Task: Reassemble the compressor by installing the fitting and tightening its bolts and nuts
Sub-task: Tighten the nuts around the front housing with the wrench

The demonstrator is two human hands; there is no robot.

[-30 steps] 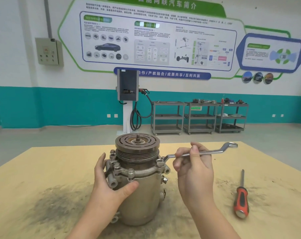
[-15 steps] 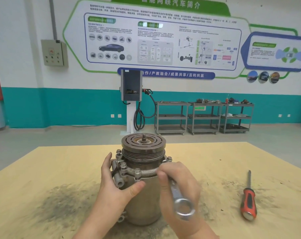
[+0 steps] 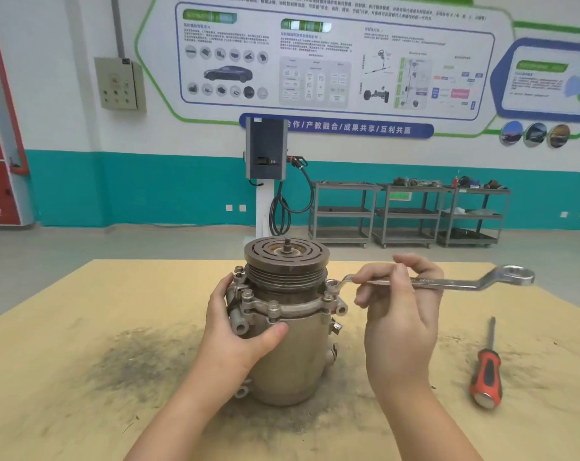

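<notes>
The metal compressor (image 3: 295, 361) stands upright on the wooden table (image 3: 82, 327), its dark grooved pulley (image 3: 286, 261) on top. A flange collar with several bolts (image 3: 273, 307) rings its upper body. My left hand (image 3: 238, 331) grips the compressor's left side, thumb across the front below the collar. My right hand (image 3: 398, 307) holds the shaft of a silver ring wrench (image 3: 455, 282). The wrench's near ring sits on a bolt (image 3: 331, 285) at the collar's right side, and its far ring points right.
A red-and-black screwdriver (image 3: 486, 371) lies on the table at the right. Dark grime stains the wood around the compressor. Beyond the table stand a charging post (image 3: 266, 151) and several grey shelf carts (image 3: 408, 214) along the wall.
Half a second ago my right hand held the wrench swung down in front of the compressor. Now the wrench points right again, its ring on the right-side bolt. My left hand kept its grip.
</notes>
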